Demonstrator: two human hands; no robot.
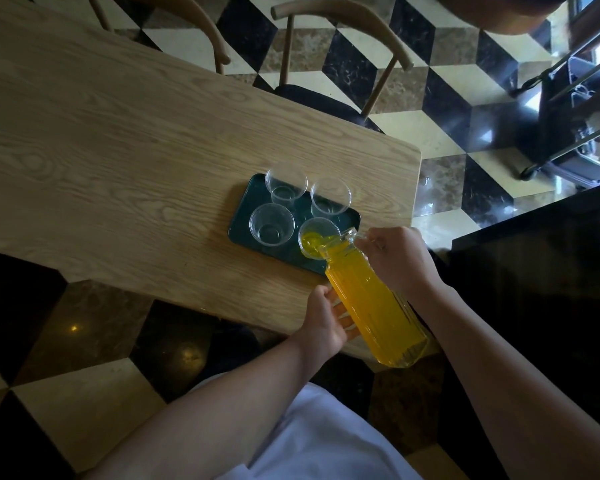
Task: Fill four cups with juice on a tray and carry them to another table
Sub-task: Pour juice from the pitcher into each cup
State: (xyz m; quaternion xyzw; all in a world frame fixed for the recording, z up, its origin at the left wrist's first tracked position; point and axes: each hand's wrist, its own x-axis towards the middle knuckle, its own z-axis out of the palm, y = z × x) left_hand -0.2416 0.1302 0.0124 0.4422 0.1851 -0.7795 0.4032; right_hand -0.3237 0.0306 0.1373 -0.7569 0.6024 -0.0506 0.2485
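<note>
While the right hand [397, 258] grips the tilted jug [374, 306] by its neck and the left hand [326, 320] cradles its underside, juice enters the first cup [317, 237] on the green tray [243, 209]; three cups stand empty, carrying undone.

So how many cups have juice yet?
None is full. Done: four cups stand on the tray. In hand: the right hand and left hand tip the jug into the near right cup. Left: the other three cups, clear so far, then carrying the tray.
</note>
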